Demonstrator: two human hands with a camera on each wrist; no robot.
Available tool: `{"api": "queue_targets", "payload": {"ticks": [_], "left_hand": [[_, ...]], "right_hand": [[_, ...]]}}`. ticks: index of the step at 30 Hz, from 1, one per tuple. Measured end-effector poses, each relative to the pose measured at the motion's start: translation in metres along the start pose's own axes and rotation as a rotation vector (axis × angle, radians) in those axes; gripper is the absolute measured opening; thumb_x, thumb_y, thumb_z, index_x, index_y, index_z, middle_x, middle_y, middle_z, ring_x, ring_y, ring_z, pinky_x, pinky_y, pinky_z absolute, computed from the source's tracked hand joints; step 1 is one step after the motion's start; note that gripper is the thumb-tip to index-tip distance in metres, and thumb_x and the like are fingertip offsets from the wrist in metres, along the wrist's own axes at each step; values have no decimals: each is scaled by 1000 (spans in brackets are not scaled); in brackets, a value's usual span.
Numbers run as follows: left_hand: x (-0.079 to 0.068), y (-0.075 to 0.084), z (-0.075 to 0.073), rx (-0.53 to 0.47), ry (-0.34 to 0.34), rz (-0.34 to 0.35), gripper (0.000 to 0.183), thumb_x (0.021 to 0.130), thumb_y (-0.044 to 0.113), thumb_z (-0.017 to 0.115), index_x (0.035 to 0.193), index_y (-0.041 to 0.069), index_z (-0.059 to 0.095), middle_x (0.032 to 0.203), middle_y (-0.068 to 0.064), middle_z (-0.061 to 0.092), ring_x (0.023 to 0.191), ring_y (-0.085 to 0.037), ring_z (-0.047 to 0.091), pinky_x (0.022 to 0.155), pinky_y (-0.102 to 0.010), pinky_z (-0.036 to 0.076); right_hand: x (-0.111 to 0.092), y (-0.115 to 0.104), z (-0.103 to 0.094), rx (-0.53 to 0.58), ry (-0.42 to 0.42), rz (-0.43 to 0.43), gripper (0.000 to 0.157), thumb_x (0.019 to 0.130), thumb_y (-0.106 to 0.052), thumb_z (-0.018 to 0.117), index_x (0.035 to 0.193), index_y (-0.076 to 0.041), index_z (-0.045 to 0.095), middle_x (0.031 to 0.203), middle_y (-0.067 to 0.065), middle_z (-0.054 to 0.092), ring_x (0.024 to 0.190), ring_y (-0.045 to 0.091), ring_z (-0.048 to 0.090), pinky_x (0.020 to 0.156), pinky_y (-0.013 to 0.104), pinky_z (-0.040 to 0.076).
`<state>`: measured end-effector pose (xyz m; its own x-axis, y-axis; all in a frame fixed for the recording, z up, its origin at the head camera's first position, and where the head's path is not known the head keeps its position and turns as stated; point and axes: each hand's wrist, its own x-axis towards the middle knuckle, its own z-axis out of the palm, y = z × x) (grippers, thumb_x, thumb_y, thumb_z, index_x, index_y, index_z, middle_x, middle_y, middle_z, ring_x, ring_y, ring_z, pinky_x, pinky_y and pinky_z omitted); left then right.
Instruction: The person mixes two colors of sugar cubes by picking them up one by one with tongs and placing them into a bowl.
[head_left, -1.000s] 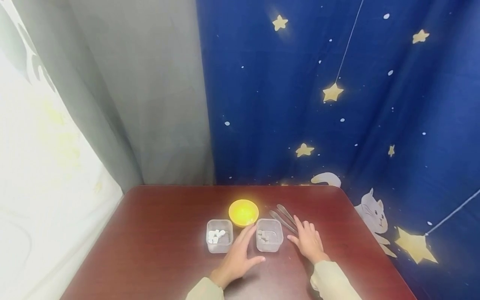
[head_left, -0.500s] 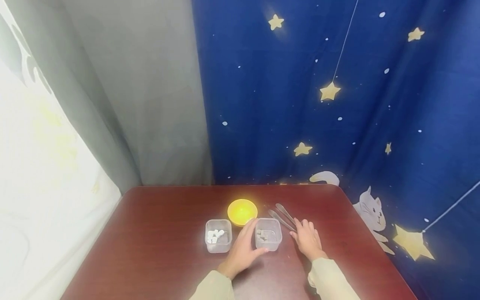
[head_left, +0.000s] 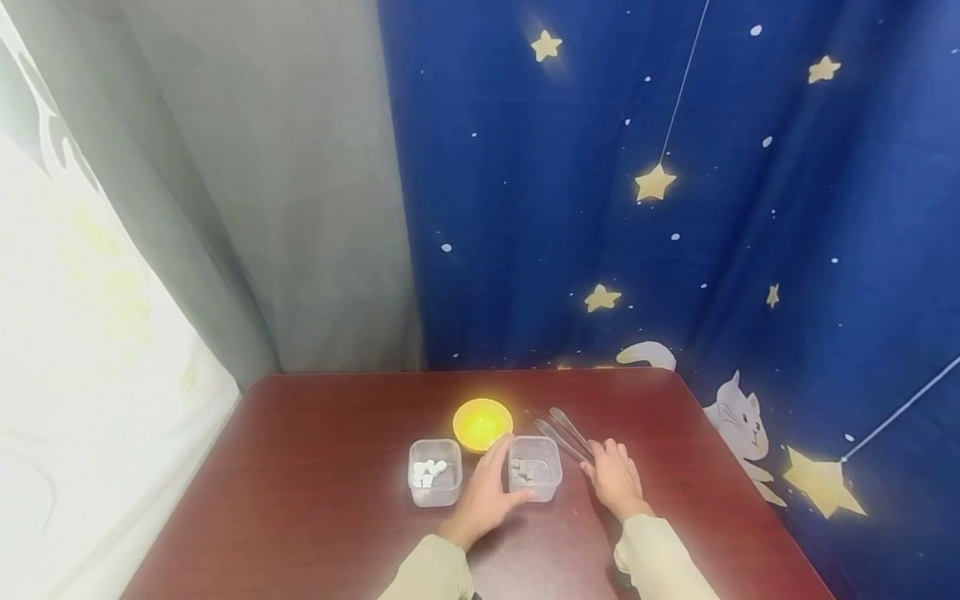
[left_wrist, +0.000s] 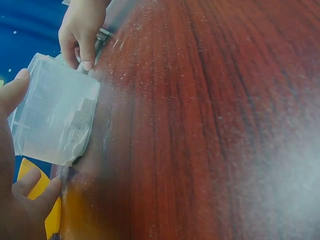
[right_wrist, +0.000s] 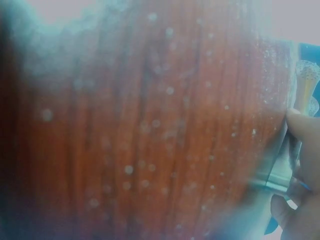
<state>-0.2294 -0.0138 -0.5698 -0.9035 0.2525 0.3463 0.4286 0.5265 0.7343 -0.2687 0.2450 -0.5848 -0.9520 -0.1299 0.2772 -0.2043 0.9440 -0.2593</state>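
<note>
A clear plastic container (head_left: pixel 546 492) with several small greyish cubes in it stands in the middle of the table. My left hand (head_left: pixel 483 500) holds it from the left, its thumb at the front wall and its fingers along the far left side. In the left wrist view the container (left_wrist: pixel 55 107) sits between thumb and fingers. To its right, my right hand (head_left: pixel 617 479) grips metal tongs (head_left: pixel 558 435) by the near end. Their two arms lie spread, pointing away from me. The right wrist view shows the right hand's fingers (right_wrist: pixel 302 125) on the metal, mostly at the frame's edge.
Left of my left hand stands a second clear container (head_left: pixel 435 496) with several white pieces. A yellow bowl (head_left: pixel 482 425) is just behind the two containers. The dark red table (head_left: pixel 315 500) ends at a blue star-patterned curtain (head_left: pixel 525 208) and a grey one (head_left: pixel 300 208).
My left hand has shifted right and closed in on the container, its thumb coming to the front wall. My right hand's thumb has come in against the tongs.
</note>
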Motion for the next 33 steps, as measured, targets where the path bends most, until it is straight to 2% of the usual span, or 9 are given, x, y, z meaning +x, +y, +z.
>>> {"api": "queue_targets", "payload": {"ticks": [7,14,19,25,33], "left_hand": [[4,-2,4,14,12,-29,92,74,35,84,150,16,35,151,-4,40,136,-25,38,108,-47,32],[6,0,6,16,19,-71,91,72,34,85,148,17,38,147,-1,44,132,-24,42,107,-47,35],[9,1,3,2,25,-74,89,71,33,86,146,15,42,146,-2,47,131,-25,44,107,-47,35],[9,0,2,-16,23,-89,90,69,31,88,146,16,43,146,-1,47,131,-25,44,107,-46,35],[8,-2,4,-15,52,-73,91,67,30,90,144,14,45,145,-1,48,130,-25,45,106,-46,36]], "right_hand": [[1,1,-3,28,13,36,40,83,-30,76,110,-1,66,95,10,55,94,32,48,77,48,43],[1,1,-8,106,19,75,36,84,-31,75,105,-3,67,92,8,55,93,31,50,77,49,43],[1,1,-12,186,22,116,34,84,-31,74,105,-4,66,92,7,58,91,31,56,80,50,47],[1,2,-15,296,-8,197,35,85,-29,74,109,-7,64,86,4,67,81,26,64,74,51,49],[2,1,-23,281,-28,245,33,84,-32,71,111,-13,65,88,3,69,83,28,65,72,53,48]]}}
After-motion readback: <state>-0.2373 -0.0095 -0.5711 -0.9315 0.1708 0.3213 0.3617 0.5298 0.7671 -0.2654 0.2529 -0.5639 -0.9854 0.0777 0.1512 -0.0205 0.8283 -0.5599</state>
